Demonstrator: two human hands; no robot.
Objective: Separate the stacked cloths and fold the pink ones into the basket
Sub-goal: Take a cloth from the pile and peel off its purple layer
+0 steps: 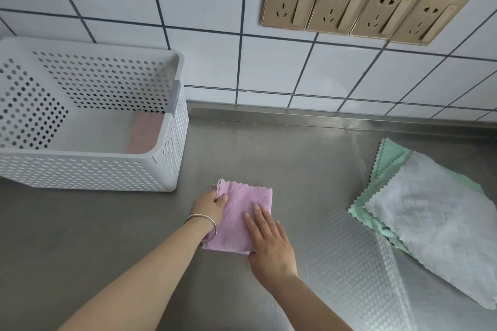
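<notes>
Folded pink cloth (239, 216) on the steel counter (309, 169), right of the white basket (88, 169): left hand (208, 205) pinches its far-left corner; right hand (269, 244) presses flat, fingers straight.

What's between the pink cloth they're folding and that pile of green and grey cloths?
Only bare steel countertop, per the head view, separates the pink cloth from the pile.

Both bare forearms come in from the bottom edge, angled toward the middle. Left hand (208, 205) has its fingers curled, thumb pinching the edge of the folded pink cloth (239, 212), with a silver bangle (201, 224) on that wrist. Right hand (269, 244) lies flat on the cloth, palm down, fingers straight.
</notes>
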